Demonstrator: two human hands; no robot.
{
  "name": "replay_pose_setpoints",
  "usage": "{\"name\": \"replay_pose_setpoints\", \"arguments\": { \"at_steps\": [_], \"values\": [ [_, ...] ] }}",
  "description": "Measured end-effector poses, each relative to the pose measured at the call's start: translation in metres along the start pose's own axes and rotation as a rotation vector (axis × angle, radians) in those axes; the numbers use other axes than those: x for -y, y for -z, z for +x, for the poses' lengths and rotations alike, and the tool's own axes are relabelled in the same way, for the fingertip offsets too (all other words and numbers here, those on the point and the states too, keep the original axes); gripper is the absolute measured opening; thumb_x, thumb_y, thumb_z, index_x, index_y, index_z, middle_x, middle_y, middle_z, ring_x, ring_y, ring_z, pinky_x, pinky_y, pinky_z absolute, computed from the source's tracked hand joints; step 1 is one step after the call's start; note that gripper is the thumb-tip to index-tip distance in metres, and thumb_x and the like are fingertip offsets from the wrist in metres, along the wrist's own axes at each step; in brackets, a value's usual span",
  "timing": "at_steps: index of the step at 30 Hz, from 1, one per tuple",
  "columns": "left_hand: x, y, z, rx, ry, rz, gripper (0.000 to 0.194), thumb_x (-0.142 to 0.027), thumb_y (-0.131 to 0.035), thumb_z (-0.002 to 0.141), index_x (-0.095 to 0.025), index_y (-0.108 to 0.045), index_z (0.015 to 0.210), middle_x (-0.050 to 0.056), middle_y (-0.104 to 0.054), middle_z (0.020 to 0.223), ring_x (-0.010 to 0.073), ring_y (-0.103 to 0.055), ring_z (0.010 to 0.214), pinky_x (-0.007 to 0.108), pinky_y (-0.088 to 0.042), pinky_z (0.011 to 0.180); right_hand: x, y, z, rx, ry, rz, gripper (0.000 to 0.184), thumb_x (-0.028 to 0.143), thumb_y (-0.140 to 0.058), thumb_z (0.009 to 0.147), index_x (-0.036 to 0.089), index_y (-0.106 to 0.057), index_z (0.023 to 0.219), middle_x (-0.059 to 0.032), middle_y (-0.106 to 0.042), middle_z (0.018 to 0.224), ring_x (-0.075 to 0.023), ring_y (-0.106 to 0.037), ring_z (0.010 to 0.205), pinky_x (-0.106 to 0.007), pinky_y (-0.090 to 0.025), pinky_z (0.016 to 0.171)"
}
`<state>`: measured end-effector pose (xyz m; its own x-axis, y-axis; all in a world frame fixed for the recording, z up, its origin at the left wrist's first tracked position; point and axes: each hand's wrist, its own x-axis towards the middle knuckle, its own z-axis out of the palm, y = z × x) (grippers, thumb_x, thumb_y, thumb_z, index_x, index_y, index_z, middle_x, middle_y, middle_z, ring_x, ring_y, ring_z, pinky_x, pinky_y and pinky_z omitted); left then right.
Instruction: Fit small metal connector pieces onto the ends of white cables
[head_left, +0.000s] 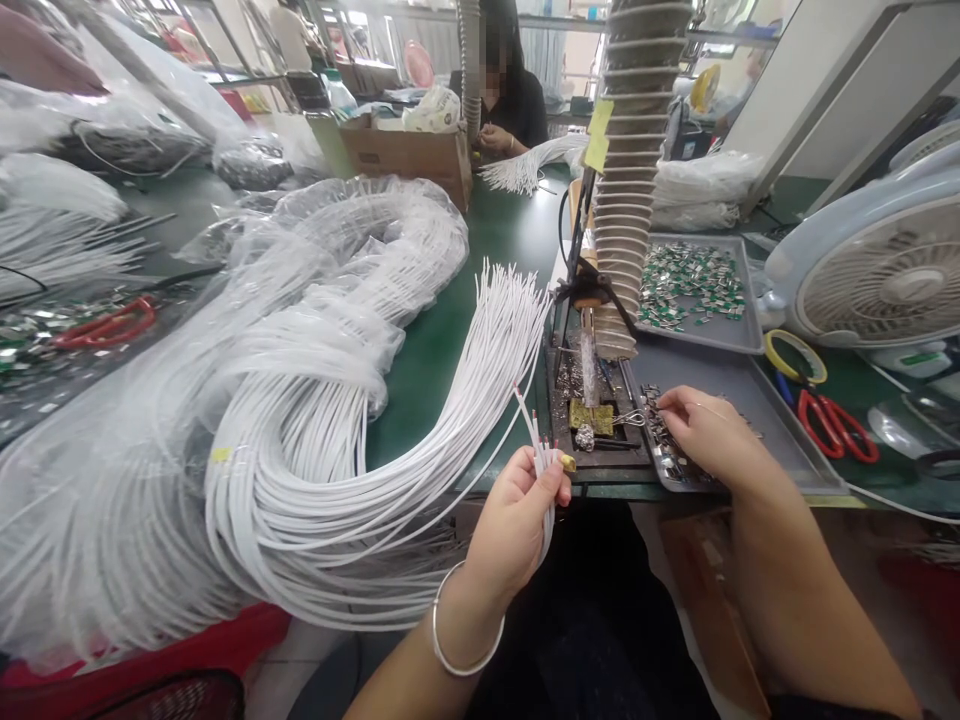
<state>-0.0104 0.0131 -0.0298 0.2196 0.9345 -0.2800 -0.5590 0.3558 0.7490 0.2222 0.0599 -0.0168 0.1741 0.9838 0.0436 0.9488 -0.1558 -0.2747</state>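
My left hand point(525, 497), with a bangle on the wrist, is closed around several white cables point(541, 460). Their tips stick up past my thumb and show a little red wire. A yellow wrap point(568, 463) sits at one fingertip. My right hand point(701, 430) reaches into the front grey tray point(780, 440), over small metal connectors point(670, 462). Its thumb and fingers are pinched together low over the parts; what is between them is too small to make out. Left of my hands, a thick bundle of white cables point(300, 500) curves across the table, loose ends pointing away.
Between my hands stands a soldering station point(592, 440) with a yellow sponge, under a ribbed duct point(634, 170). Behind the front tray lies another tray point(739, 335) of green-and-metal parts. Red-handled scissors point(836, 425), tape point(796, 357) and a fan point(892, 270) are rightward. A co-worker point(510, 90) sits opposite.
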Motion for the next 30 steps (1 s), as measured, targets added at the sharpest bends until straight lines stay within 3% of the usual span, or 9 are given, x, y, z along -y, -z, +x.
{"name": "replay_pose_setpoints", "arguments": {
  "at_steps": [6, 12, 15, 20, 30],
  "values": [
    [0.000, 0.002, 0.000, -0.013, -0.006, -0.006, 0.030, -0.034, -0.080, 0.067, -0.014, -0.061, 0.079, -0.004, -0.055, 0.061, 0.0070, -0.046, 0.058, 0.021, -0.034, 0.061, 0.000, 0.002, -0.004, -0.130, -0.047, 0.161, 0.018, 0.029, -0.047, 0.078, 0.022, -0.063, 0.083, -0.0054, -0.070, 0.083, -0.0204, -0.064, 0.078, -0.031, -0.047, 0.070],
    [0.000, 0.001, 0.001, -0.013, -0.010, -0.012, 0.029, -0.033, -0.079, 0.068, -0.014, -0.059, 0.078, -0.005, -0.051, 0.058, 0.0060, -0.042, 0.053, 0.021, -0.031, 0.056, -0.008, 0.004, -0.010, 0.004, 0.092, 0.209, 0.018, 0.033, -0.051, 0.076, 0.023, -0.063, 0.087, 0.0022, -0.061, 0.062, -0.0132, -0.054, 0.051, -0.025, -0.042, 0.053],
    [0.000, 0.001, 0.001, -0.010, -0.011, -0.018, 0.029, -0.032, -0.079, 0.068, -0.014, -0.059, 0.079, -0.005, -0.050, 0.058, 0.0058, -0.041, 0.052, 0.022, -0.030, 0.054, -0.009, 0.004, -0.011, 0.034, 0.138, 0.185, 0.019, 0.031, -0.050, 0.077, 0.024, -0.062, 0.090, 0.0022, -0.061, 0.066, -0.0132, -0.055, 0.054, -0.025, -0.043, 0.055],
    [0.000, 0.000, 0.001, -0.014, -0.016, -0.013, 0.026, -0.030, -0.077, 0.070, -0.014, -0.058, 0.078, -0.005, -0.050, 0.059, 0.0058, -0.041, 0.052, 0.022, -0.029, 0.054, -0.006, 0.000, -0.012, -0.043, 0.193, 0.147, 0.016, 0.027, -0.048, 0.080, 0.022, -0.062, 0.084, -0.0023, -0.066, 0.077, -0.0172, -0.061, 0.071, -0.028, -0.046, 0.066],
    [-0.003, -0.005, -0.001, -0.043, -0.008, -0.023, 0.032, -0.026, -0.079, 0.065, -0.015, -0.051, 0.074, -0.006, -0.050, 0.065, 0.0020, -0.035, 0.046, 0.019, -0.023, 0.046, -0.005, -0.001, -0.018, -0.316, 0.224, 0.241, 0.016, 0.025, -0.046, 0.085, 0.021, -0.061, 0.088, -0.0055, -0.067, 0.083, -0.0196, -0.064, 0.078, -0.032, -0.049, 0.073]
  ]
}}
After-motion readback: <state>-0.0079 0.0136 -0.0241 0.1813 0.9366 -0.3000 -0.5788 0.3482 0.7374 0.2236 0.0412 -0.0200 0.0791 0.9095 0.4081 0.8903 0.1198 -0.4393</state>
